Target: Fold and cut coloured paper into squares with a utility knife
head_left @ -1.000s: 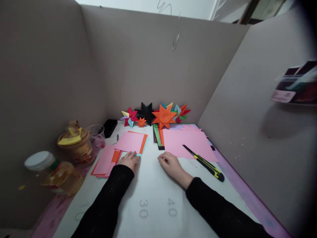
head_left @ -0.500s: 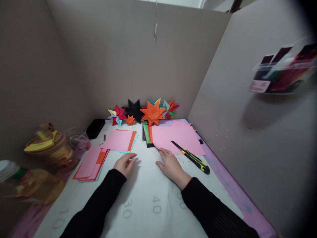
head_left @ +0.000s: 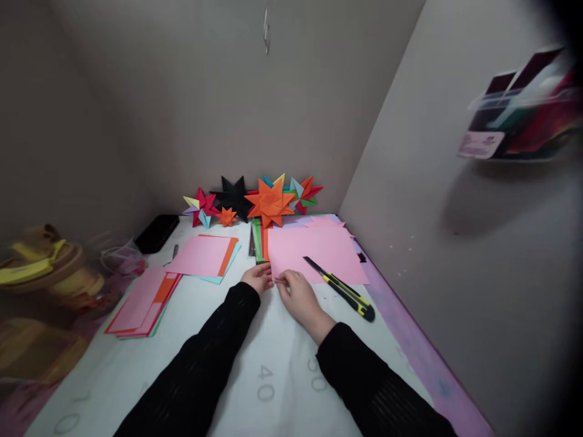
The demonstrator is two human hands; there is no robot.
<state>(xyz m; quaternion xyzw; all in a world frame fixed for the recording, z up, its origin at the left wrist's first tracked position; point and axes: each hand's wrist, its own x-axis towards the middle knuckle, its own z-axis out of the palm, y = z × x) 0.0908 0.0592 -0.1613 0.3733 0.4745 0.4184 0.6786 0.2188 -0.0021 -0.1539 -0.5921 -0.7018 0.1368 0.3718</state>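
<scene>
Five stars (head_left: pixel 271 203) at least, one knife (head_left: pixel 350 295), one pouch (head_left: pixel 505 121) of blurred items; right hand (head_left: pixel 300 297) pinching one pink sheet (head_left: pixel 314 243), left hand (head_left: pixel 257 279) half-curled, grip unclear

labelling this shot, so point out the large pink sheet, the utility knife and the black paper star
Large pink sheet (head_left: pixel 311 244), head view, its bare upper middle
Utility knife (head_left: pixel 347 295), head view, its handle
Black paper star (head_left: pixel 232 198), head view, its centre

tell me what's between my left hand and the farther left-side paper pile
In the head view, just white surface lies between your left hand and that paper pile.
</scene>
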